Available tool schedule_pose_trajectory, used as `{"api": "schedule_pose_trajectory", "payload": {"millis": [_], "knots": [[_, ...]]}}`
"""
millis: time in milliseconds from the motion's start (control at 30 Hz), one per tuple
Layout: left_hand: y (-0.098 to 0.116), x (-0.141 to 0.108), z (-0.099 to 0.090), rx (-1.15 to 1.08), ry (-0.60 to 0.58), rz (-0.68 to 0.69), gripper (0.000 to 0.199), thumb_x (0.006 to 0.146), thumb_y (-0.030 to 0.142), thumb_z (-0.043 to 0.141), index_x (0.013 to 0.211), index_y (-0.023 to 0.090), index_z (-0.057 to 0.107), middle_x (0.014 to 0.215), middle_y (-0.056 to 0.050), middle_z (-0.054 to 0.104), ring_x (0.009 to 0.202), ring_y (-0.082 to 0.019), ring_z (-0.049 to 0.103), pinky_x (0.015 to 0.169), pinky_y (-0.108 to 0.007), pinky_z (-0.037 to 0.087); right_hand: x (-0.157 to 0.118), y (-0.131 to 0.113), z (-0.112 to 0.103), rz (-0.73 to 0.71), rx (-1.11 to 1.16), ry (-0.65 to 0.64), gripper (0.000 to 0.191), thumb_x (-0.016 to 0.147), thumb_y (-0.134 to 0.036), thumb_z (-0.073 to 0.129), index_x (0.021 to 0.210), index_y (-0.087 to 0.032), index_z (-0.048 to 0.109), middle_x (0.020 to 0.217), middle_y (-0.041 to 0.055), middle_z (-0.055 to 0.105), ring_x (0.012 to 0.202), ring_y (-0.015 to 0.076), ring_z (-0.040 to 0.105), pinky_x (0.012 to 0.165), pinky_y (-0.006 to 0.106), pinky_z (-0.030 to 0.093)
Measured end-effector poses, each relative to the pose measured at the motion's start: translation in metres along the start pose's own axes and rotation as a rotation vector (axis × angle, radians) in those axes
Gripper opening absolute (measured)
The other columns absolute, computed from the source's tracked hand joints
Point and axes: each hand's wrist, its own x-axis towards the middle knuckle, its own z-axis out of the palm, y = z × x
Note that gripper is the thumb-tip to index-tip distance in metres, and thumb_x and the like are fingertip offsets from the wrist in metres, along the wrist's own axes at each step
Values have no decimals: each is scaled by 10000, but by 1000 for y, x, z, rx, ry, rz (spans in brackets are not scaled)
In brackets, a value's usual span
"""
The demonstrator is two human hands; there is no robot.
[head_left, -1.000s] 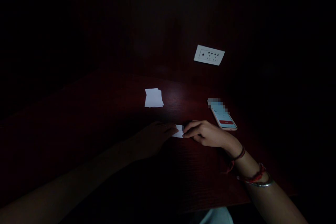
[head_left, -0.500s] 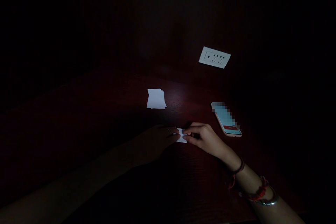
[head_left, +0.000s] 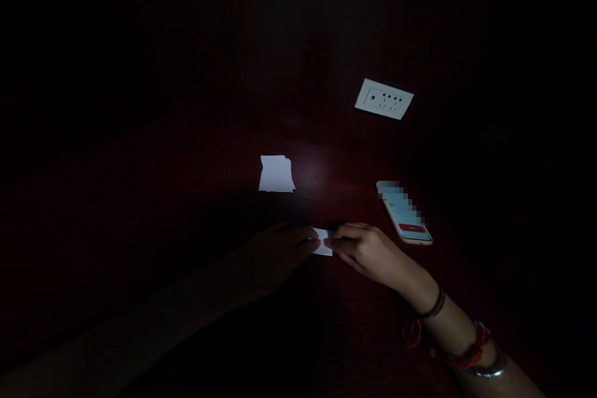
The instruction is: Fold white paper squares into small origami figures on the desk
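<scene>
A small white piece of paper (head_left: 323,250) lies on the dark red table between my hands. My left hand (head_left: 285,251), deep in shadow, has thumb and index finger closed at the paper's left side. From the right, my right hand (head_left: 370,252) meets the paper with its fingertips drawn together at the edge; its other fingers are curled beneath. Fingers cover both sides of the paper, so its full outline is hidden. Beyond my hands rests a loose stack of white paper pieces (head_left: 277,174).
A lit smartphone (head_left: 405,214) in a pale case lies to the right of my right hand, its screen partly pixelated. A white power socket (head_left: 384,99) is set in the dark wall behind the table. Darkness hides the surroundings.
My right hand's thumb and index finger, apart on the paper before, have come together at its right side. My left hand stays nearly in place. The view has shifted slightly.
</scene>
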Motion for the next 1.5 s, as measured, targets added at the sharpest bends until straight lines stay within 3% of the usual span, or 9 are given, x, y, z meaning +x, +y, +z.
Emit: {"api": "schedule_pose_trajectory", "payload": {"millis": [167, 567, 967, 1500], "knots": [[0, 0, 2, -32, 21, 2, 426, 793, 72, 373, 1202, 188, 360, 1207, -33, 437, 1052, -182, 433, 892, -324, 307, 0, -3, -3, 7, -20, -43, 199, 832, -156, 414, 909, -149, 598, 850, 52, 554, 796, 138, 519, 760, 271, 425], [-4, -2, 7, -16, 32, 46, 440, 784, 42, 349, 1203, 177, 348, 1214, -52, 433, 1091, -182, 416, 891, -333, 310, -6, -2, -4, 133, 232, -40, 273, 787, -92, 431, 988, -190, 588, 923, 38, 535, 823, 125, 524, 751, 234, 426], [2, 1, 0, 12, -19, -6, 376, 812, 67, 340, 1177, 146, 386, 1201, -65, 460, 1102, -193, 410, 869, -345, 327, 1, -9, -10, 135, 76, -75, 255, 822, -121, 393, 996, -155, 576, 870, 58, 531, 758, 124, 525, 702, 243, 427], [7, 5, -17, 17, -25, -17, 322, 792, 86, 412, 1103, 164, 438, 1085, -59, 517, 969, -196, 497, 785, -322, 384, 1, -15, -24, 92, -143, -130, 241, 800, -152, 446, 994, -202, 580, 835, 42, 568, 766, 152, 519, 728, 274, 404]]}}
